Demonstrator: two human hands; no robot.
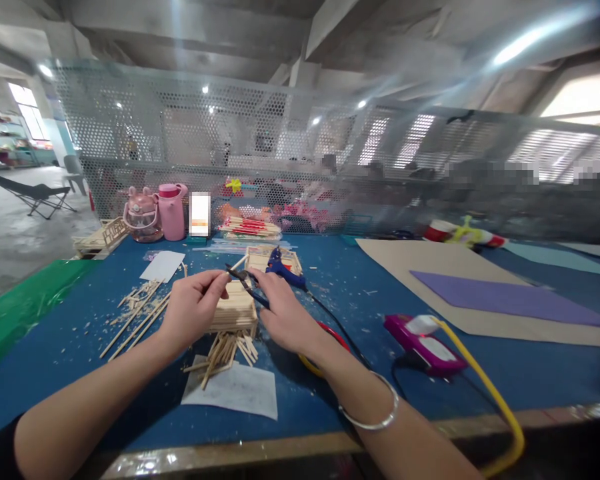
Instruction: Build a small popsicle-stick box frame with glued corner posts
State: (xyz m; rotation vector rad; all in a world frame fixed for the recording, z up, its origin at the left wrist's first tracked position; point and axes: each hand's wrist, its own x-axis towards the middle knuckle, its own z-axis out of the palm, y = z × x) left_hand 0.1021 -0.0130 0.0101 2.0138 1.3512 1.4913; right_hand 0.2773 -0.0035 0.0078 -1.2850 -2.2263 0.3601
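Forearms were stretched over a blue counter, left fingers seemingly pinched on a wooden stick, right fingers clamped around cutters, best kept square to it.

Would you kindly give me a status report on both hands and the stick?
Left hand pinching thin stick; right hand gripping pliers. Pliers' tip at stick, stacked sticks below. Glue gun close beyond right hand, possibly in the way.

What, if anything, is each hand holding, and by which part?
The right hand holds dark pliers by the handles. The left hand appears to pinch a thin wooden stick, but the exact spot is hidden.
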